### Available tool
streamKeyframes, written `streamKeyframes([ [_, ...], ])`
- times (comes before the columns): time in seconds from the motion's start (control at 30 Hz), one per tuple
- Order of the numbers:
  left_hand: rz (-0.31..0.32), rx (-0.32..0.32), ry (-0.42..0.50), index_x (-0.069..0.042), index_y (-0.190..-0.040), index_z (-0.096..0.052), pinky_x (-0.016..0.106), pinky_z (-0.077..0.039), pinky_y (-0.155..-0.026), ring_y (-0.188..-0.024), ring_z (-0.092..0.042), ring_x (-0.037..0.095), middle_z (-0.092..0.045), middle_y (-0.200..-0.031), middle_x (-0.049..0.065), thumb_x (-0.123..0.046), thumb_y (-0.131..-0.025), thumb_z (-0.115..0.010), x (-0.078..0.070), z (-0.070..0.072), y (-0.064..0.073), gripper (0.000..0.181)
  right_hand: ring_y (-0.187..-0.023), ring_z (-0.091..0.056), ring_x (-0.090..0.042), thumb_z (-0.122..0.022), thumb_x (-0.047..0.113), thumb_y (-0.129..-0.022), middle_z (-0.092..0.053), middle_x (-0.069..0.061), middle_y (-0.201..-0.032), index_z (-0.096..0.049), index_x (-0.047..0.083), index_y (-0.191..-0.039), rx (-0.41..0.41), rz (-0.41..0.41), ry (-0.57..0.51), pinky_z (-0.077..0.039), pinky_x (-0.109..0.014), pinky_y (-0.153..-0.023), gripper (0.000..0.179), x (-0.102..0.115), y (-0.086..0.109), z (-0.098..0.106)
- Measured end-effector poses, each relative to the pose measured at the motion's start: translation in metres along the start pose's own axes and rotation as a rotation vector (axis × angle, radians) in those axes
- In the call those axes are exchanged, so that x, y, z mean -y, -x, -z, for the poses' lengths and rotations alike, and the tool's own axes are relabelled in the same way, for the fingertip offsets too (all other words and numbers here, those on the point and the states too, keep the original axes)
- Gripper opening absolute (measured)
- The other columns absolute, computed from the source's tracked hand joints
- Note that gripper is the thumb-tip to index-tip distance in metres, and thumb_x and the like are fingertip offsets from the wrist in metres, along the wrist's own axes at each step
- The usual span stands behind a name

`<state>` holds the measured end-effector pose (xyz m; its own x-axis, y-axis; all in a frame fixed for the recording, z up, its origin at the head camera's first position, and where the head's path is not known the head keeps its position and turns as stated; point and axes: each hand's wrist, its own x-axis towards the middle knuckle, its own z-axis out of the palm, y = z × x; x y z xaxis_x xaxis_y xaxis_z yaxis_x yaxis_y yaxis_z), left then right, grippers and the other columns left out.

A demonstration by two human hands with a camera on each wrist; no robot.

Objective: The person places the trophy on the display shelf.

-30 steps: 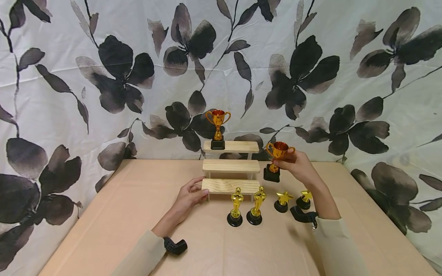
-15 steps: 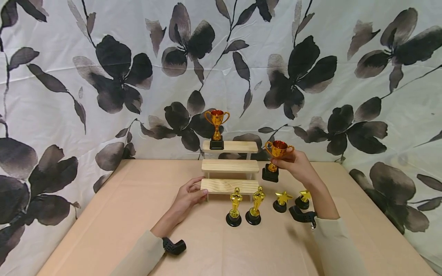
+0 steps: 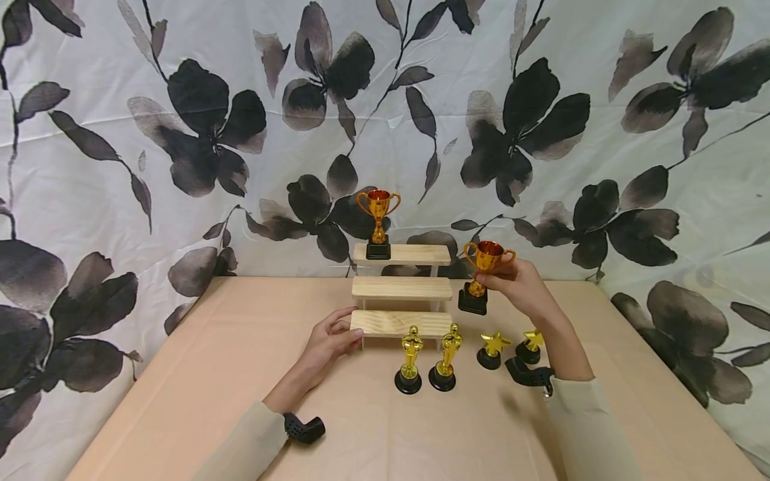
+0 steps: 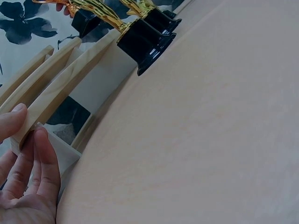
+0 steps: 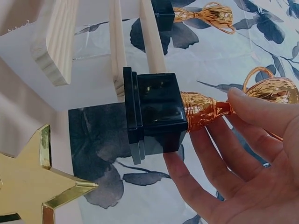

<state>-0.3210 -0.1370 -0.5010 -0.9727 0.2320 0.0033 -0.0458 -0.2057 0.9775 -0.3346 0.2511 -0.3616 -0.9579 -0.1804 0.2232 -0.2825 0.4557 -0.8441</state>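
My right hand [image 3: 519, 287] holds a gold trophy cup [image 3: 488, 254] by its stem, thumb on one side and fingers on the other. The cup leans a little, its black square base [image 5: 161, 109] in the air right of a three-tier wooden shelf [image 3: 402, 288]. My left hand [image 3: 325, 347] grips the left end of the lowest tier; in the left wrist view the thumb [image 4: 13, 120] lies on top and fingers are underneath. A matching trophy cup [image 3: 378, 217] stands upright at the left of the top tier.
Two gold figure trophies, a left one [image 3: 410, 361] and a right one [image 3: 446, 357], stand before the shelf. Two star trophies, one nearer [image 3: 492, 350] and one partly behind my right wrist [image 3: 531, 346], stand right of it. Floral cloth [image 3: 385, 100] hangs behind the table [image 3: 240, 347].
The held trophy cup sits very slightly higher beside the shelf. My left hand stays on the lowest tier, and the standing trophies keep their places.
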Motion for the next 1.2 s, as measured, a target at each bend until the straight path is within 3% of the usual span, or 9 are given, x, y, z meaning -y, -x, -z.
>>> streamKeyframes([
  [0.7,-0.006,0.007,-0.004,-0.011,-0.152,-0.047,0.022,-0.058,-0.076,-0.086,-0.067,0.01,-0.068,-0.098,0.001,-0.009,-0.093,-0.076,0.001,0.001,0.0,0.065,-0.097,-0.068,0.005,-0.07,0.023,-0.1,-0.068,-0.028,-0.129,-0.059,-0.004,-0.134,0.013,-0.015,-0.016,-0.051,-0.014,-0.09,0.044,0.003,0.0,-0.004],
  [0.97,0.001,-0.004,-0.001,-0.01,-0.152,-0.047,0.022,-0.058,-0.076,-0.086,-0.067,0.01,-0.068,-0.098,0.0,-0.007,-0.093,-0.075,0.003,-0.002,-0.005,0.065,-0.098,-0.069,0.004,-0.07,0.021,-0.1,-0.067,-0.029,-0.13,-0.059,-0.004,-0.134,0.029,0.009,-0.038,-0.052,-0.013,-0.089,0.043,0.0,-0.006,-0.004],
  [1.2,-0.006,-0.019,-0.002,-0.011,-0.152,-0.047,0.022,-0.058,-0.077,-0.087,-0.067,0.01,-0.068,-0.098,0.001,-0.006,-0.093,-0.075,0.004,-0.003,-0.007,0.065,-0.097,-0.067,0.004,-0.07,0.023,-0.1,-0.07,-0.027,-0.126,-0.061,-0.003,-0.132,0.026,0.02,0.006,-0.052,-0.015,-0.089,0.041,0.002,-0.015,-0.004],
])
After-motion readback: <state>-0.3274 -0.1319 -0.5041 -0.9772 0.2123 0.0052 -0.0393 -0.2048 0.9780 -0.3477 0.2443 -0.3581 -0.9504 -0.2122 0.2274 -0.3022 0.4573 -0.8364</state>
